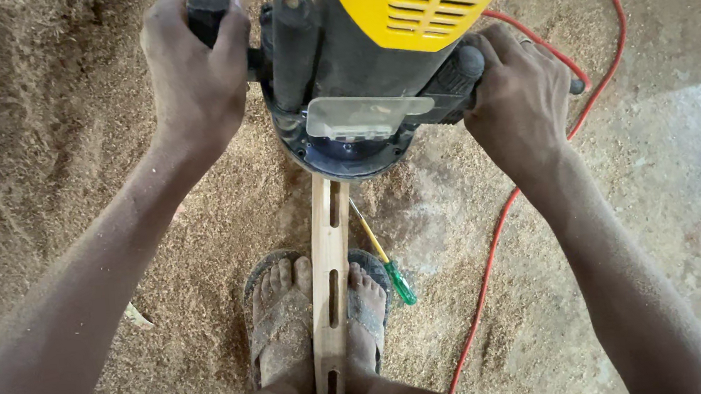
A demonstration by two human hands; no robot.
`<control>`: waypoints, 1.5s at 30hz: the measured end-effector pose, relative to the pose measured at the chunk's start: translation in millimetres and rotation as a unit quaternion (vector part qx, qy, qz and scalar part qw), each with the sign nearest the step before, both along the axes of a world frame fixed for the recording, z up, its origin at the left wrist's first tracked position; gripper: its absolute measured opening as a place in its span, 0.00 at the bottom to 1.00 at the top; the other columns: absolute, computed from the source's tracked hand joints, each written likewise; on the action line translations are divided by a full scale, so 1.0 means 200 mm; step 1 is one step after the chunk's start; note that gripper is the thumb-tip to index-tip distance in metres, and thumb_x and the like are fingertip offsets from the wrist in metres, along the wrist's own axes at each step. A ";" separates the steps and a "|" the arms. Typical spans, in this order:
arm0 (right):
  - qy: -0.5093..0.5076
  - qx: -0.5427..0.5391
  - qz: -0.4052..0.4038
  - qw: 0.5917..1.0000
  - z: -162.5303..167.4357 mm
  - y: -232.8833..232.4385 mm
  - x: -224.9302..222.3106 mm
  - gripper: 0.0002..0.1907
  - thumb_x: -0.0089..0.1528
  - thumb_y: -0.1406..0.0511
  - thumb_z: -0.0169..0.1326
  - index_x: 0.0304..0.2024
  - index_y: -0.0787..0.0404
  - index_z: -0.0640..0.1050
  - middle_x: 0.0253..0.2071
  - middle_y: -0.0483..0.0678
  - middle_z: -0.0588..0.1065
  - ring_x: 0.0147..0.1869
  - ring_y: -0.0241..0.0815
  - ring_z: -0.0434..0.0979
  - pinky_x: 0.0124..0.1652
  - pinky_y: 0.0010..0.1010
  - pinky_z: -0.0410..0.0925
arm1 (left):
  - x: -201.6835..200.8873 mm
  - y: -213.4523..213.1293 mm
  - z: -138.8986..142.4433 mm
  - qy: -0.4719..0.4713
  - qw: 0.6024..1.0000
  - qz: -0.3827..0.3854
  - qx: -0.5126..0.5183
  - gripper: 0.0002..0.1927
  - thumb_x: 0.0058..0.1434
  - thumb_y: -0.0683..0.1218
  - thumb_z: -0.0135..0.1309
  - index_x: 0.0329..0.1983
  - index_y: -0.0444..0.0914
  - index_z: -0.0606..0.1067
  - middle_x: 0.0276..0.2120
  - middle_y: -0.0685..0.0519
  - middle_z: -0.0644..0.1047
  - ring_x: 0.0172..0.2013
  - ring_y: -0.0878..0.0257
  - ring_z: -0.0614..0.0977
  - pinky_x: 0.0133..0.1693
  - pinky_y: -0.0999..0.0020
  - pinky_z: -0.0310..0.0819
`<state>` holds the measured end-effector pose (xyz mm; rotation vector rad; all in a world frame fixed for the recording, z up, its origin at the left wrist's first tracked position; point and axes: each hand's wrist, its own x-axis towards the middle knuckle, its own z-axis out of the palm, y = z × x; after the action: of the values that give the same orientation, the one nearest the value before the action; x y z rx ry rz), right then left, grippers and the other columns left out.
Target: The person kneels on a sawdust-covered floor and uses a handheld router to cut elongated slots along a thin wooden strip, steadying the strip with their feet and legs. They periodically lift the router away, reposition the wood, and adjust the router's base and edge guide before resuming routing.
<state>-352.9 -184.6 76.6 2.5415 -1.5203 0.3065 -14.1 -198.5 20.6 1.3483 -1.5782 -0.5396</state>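
My left hand grips the left black handle of a yellow and black plunge router. My right hand grips its right handle. The router's round base sits on the far end of a narrow wooden strip that lies on the ground and runs toward me. The strip has several long slots cut through it. My two feet in sandals stand on either side of the strip, pressed against it.
A green-handled screwdriver lies just right of the strip. A red power cord loops from the router down the right side. Sawdust covers the ground, piled high at the left; bare concrete shows at the right.
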 end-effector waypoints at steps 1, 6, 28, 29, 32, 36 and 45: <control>0.002 -0.003 0.001 1.000 0.00 0.00 0.00 0.18 0.60 0.70 0.67 0.53 0.60 0.81 0.48 0.48 0.77 0.42 0.51 0.79 0.39 0.43 0.68 | 0.01 0.00 0.00 -0.011 1.000 -0.003 -0.016 0.11 0.76 0.42 0.52 0.36 0.35 0.70 0.29 0.58 0.70 0.29 0.67 0.72 0.35 0.63 0.67; 0.041 -0.006 -0.018 0.999 0.00 0.00 0.02 0.23 0.55 0.68 0.70 0.53 0.62 0.80 0.48 0.48 0.77 0.39 0.48 0.79 0.37 0.41 0.69 | 0.02 -0.02 0.00 -0.030 0.999 -0.006 0.021 0.12 0.79 0.44 0.51 0.37 0.35 0.70 0.28 0.56 0.70 0.26 0.69 0.72 0.30 0.68 0.69; 0.012 0.003 -0.016 1.000 -0.01 0.01 0.01 0.26 0.53 0.71 0.68 0.55 0.59 0.80 0.50 0.47 0.76 0.46 0.52 0.79 0.41 0.44 0.70 | 0.00 0.00 0.03 0.029 0.997 0.003 0.068 0.10 0.75 0.45 0.51 0.38 0.36 0.68 0.28 0.56 0.68 0.27 0.67 0.71 0.31 0.61 0.67; 0.020 -0.002 -0.019 1.000 -0.01 0.01 0.01 0.27 0.52 0.71 0.68 0.55 0.59 0.80 0.50 0.47 0.76 0.45 0.52 0.79 0.41 0.43 0.70 | -0.01 0.00 0.04 0.017 0.999 0.001 0.040 0.10 0.75 0.44 0.51 0.38 0.35 0.69 0.29 0.56 0.69 0.29 0.67 0.71 0.33 0.61 0.68; 0.032 0.002 -0.028 0.999 -0.01 0.00 0.01 0.30 0.49 0.72 0.68 0.56 0.60 0.80 0.51 0.47 0.77 0.44 0.51 0.79 0.41 0.43 0.70 | -0.01 0.01 0.05 -0.030 0.999 0.003 -0.031 0.10 0.76 0.42 0.51 0.38 0.34 0.70 0.31 0.55 0.69 0.32 0.66 0.71 0.37 0.60 0.68; 0.031 0.014 -0.036 0.999 -0.02 0.00 0.00 0.32 0.48 0.66 0.73 0.55 0.62 0.80 0.52 0.48 0.77 0.41 0.48 0.78 0.40 0.43 0.70 | -0.01 0.00 0.04 -0.030 0.999 0.008 0.007 0.11 0.78 0.44 0.51 0.37 0.36 0.69 0.28 0.56 0.67 0.28 0.66 0.68 0.33 0.62 0.66; 0.022 -0.018 -0.028 0.999 -0.03 0.01 0.01 0.29 0.51 0.69 0.70 0.55 0.60 0.80 0.50 0.45 0.77 0.43 0.48 0.79 0.40 0.42 0.69 | -0.01 0.00 0.03 -0.009 1.000 0.004 0.024 0.11 0.79 0.45 0.50 0.38 0.37 0.69 0.27 0.57 0.68 0.26 0.67 0.69 0.32 0.64 0.66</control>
<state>-351.3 -181.9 70.0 2.4564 -1.5535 0.2655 -15.6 -197.6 26.1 1.3974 -1.5840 -0.5643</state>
